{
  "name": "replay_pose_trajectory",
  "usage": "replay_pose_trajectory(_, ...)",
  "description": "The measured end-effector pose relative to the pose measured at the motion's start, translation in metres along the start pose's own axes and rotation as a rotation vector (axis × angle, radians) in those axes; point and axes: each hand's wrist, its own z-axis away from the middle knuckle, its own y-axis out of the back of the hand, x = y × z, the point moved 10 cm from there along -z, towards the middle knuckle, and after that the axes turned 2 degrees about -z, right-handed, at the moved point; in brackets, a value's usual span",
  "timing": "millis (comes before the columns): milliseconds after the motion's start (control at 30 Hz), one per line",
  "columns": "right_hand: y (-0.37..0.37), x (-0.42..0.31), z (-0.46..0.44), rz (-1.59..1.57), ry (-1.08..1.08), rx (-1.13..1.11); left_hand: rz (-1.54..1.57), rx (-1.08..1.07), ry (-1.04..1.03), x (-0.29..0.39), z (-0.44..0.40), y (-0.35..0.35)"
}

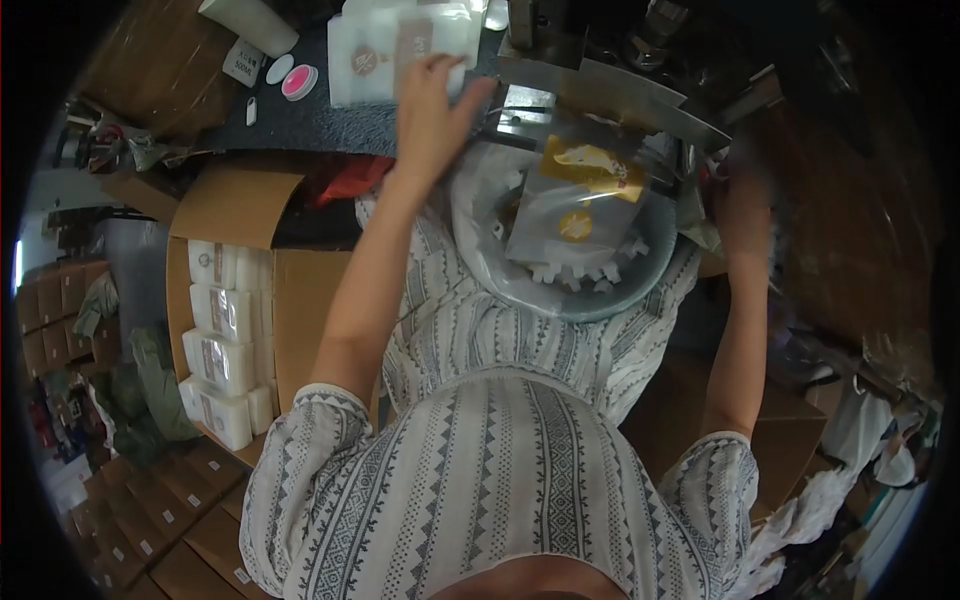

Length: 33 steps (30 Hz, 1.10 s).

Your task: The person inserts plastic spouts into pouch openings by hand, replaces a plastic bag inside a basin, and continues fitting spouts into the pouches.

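My left hand [432,115] reaches over a stack of translucent printed plastic bags [362,62] on the dark worktop, its fingertips at the stack's right part and the thumb held apart. Between my knees stands a basin [570,308] lined with clear plastic, with white cut-off scraps [570,272] inside. A clear bag with gold print [575,205] lies across the basin, below a metal machine [640,95]. My right hand [742,200] is off to the right of the basin, beside the machine; blur and shadow hide its fingers.
An open cardboard box [310,330] at my left holds packs of printed bags [220,365]. On the worktop are a pink round tub [298,82], a white lid [280,69] and a white cup [250,25]. Several closed cartons [150,510] fill the floor at lower left.
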Motion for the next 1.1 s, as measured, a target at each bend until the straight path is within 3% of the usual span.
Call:
replay_pose_trajectory(33,-0.007,0.001,0.002,0.025,-0.005,-0.084,-0.002,-0.005,0.001,-0.018,0.009,0.002)
replay_pose_trajectory(100,-0.010,0.001,0.001,0.044,-0.005,-0.148,-0.470,-0.135,-0.048,-0.050,0.032,-0.023)
replay_pose_trajectory(167,0.022,-0.003,0.006,0.121,0.034,0.160,-0.395,-0.181,-0.117,-0.026,0.057,-0.015)
replay_pose_trajectory(200,0.019,0.001,0.005,0.122,0.030,0.155,-0.366,-0.200,-0.120,-0.016,0.067,-0.009)
replay_pose_trajectory(267,-0.015,0.017,0.000,0.152,0.008,-0.127,-0.321,-0.225,-0.125,-0.010,0.076,-0.008)
replay_pose_trajectory(400,-0.017,0.021,-0.004,0.126,-0.007,-0.178,-0.307,-0.140,-0.077,-0.016,0.074,0.006)
replay_pose_trajectory(500,-0.005,0.007,0.003,-0.004,0.090,-0.161,-0.315,-0.126,-0.090,-0.008,0.069,0.019)
replay_pose_trajectory(567,0.038,-0.012,0.013,-0.302,0.077,0.034,-0.328,-0.156,-0.079,-0.004,0.068,0.025)
replay_pose_trajectory(633,0.059,-0.044,0.020,-0.477,0.069,-0.057,-0.165,-0.113,0.033,-0.004,0.071,0.036)
replay_pose_trajectory(700,0.054,-0.077,0.027,-0.655,0.051,-0.152,-0.110,-0.072,0.016,0.028,0.071,0.046)
replay_pose_trajectory(767,0.070,-0.131,0.040,-0.682,0.411,-0.084,-0.033,-0.035,-0.019,0.055,0.071,0.051)
replay_pose_trajectory(800,0.069,-0.140,0.040,-0.683,0.414,-0.083,-0.036,-0.032,-0.018,0.063,0.069,0.054)
replay_pose_trajectory(867,0.081,-0.175,0.056,-0.537,0.764,0.033,0.056,-0.123,-0.094,0.084,0.067,0.052)
replay_pose_trajectory(900,0.079,-0.175,0.055,-0.538,0.765,0.032,0.055,-0.124,-0.094,0.086,0.069,0.049)
replay_pose_trajectory(967,0.054,-0.176,0.052,-0.777,0.686,-0.277,0.216,-0.300,-0.100,0.090,0.081,0.025)
replay_pose_trajectory(1000,0.051,-0.174,0.051,-0.779,0.686,-0.280,0.215,-0.302,-0.097,0.091,0.083,0.019)
replay_pose_trajectory(1067,0.027,-0.147,0.037,-0.870,0.382,-0.406,0.460,-0.465,0.010,0.090,0.086,-0.011)
replay_pose_trajectory(1100,0.028,-0.142,0.036,-0.867,0.383,-0.406,0.462,-0.463,0.011,0.093,0.080,-0.016)
